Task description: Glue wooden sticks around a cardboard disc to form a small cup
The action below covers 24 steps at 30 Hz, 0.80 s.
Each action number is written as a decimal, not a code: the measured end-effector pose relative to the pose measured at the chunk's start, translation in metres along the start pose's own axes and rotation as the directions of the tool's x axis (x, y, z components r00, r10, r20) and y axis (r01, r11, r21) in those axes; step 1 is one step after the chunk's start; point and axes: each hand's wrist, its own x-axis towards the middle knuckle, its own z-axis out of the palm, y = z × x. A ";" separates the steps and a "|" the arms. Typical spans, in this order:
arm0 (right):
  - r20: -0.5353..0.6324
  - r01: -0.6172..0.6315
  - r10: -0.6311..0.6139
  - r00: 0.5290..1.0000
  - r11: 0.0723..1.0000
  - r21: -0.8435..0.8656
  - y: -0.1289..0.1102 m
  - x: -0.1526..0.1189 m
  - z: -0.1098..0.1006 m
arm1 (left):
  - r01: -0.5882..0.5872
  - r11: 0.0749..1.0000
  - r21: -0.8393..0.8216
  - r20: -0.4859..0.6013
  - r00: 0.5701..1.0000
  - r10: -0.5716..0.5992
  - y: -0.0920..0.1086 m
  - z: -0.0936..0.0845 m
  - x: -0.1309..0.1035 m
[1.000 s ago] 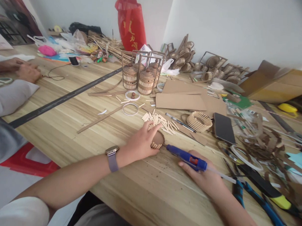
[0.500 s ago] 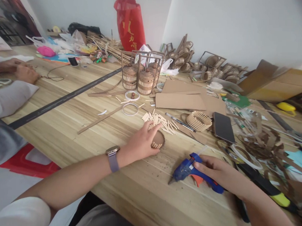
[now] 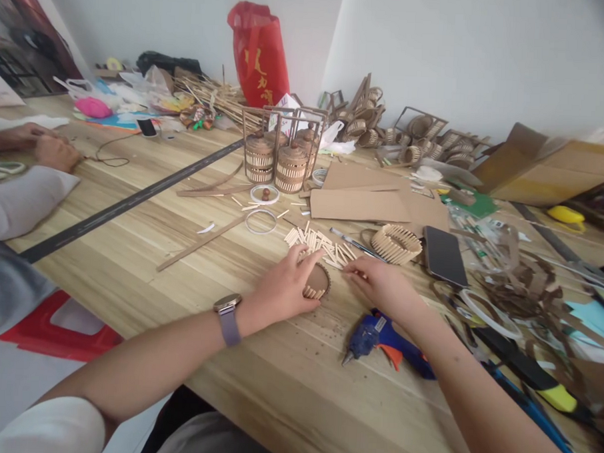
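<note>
My left hand (image 3: 284, 284) is wrapped round the left side of a small round cardboard base (image 3: 318, 278), which has short sticks standing along its near edge. Beyond it lies a loose pile of short wooden sticks (image 3: 315, 239). My right hand (image 3: 374, 281) is at the right end of this pile, fingertips pinched together; whatever is between them is too small to make out. Under my right forearm, a blue glue gun (image 3: 384, 340) lies on the table, its nozzle pointing left and toward me. A ring of upright sticks (image 3: 396, 244) stands behind my right hand.
Lidded stick baskets in frames (image 3: 290, 166) stand at the back, beside flat cardboard (image 3: 360, 204). A black phone (image 3: 445, 255), brown strips and a cutter (image 3: 521, 363) lie at right. Another person's hands (image 3: 58, 150) rest at far left.
My right hand has let go of the glue gun, which now lies on the table, and has moved up and left to the stick pile. My left hand has stayed at the round base.
</note>
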 end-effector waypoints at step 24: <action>0.012 0.001 -0.005 1.000 0.963 0.269 -0.017 -0.012 -0.012 | 0.001 1.000 -0.010 -0.009 1.000 -0.001 -0.003 0.002 0.000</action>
